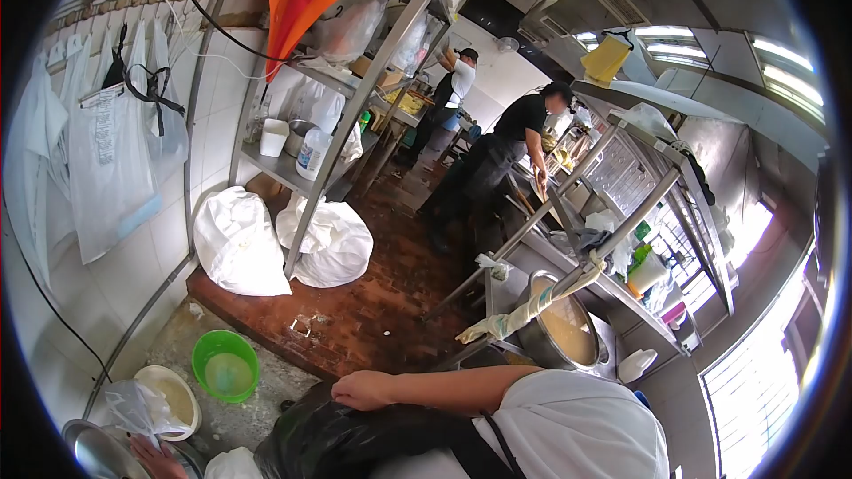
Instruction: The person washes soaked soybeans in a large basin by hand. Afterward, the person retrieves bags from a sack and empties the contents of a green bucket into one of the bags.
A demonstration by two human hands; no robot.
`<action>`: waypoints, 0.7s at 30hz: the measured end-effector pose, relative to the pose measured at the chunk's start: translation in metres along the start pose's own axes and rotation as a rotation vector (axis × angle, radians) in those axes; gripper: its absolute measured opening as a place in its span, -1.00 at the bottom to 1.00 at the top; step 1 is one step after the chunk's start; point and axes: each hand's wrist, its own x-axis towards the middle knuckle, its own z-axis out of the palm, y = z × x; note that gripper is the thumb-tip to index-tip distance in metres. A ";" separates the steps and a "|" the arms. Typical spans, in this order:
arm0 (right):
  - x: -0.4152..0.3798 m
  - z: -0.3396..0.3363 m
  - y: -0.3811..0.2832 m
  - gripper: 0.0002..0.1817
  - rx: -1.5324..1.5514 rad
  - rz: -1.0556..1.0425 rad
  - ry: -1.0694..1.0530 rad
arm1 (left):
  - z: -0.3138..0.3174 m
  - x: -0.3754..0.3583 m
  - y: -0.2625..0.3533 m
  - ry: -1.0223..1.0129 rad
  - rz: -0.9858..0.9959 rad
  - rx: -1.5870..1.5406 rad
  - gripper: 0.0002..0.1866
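At the lower left edge, my left hand (156,458) is partly in frame, its fingers stretched out beside a round metal pot (93,451). Just above that hand, a clear plastic bag (138,408) hangs over the rim of a white bucket (185,390) with pale contents. My right hand (362,390) rests on the black apron (324,430) over my lap or leg, fingers curled in and nothing visible in them. A green bucket (225,366) with whitish stuff inside stands on the floor beyond the white bucket.
Two white sacks (235,241) sit under a metal shelf (282,162). To the right, a large pot (557,328) holds tan liquid beside a cloth-wrapped rail (532,309). A raised red tile floor (355,324) has an edge. Two people (510,142) work farther back.
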 end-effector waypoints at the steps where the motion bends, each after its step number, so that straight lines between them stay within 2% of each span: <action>1: 0.000 0.000 -0.002 -0.77 -0.001 0.004 -0.001 | -0.007 -0.003 -0.002 -0.054 0.061 0.114 -0.20; 8: 0.004 0.012 -0.002 -0.76 0.007 0.002 -0.007 | 0.058 0.025 0.010 0.019 0.042 0.040 -0.26; 10: 0.005 0.016 -0.002 -0.76 0.004 0.012 -0.032 | 0.121 0.050 0.022 0.829 0.047 -0.827 -0.24; 11: 0.005 0.017 -0.003 -0.76 0.005 0.009 -0.037 | 0.105 0.041 0.018 0.825 0.043 -0.826 -0.24; 13: 0.005 0.020 -0.003 -0.77 0.004 -0.003 -0.031 | 0.044 0.016 0.006 0.484 -0.092 -0.773 -0.26; 21: 0.016 0.022 -0.005 -0.76 0.015 0.002 -0.056 | 0.036 0.013 0.007 0.470 -0.137 -0.774 -0.27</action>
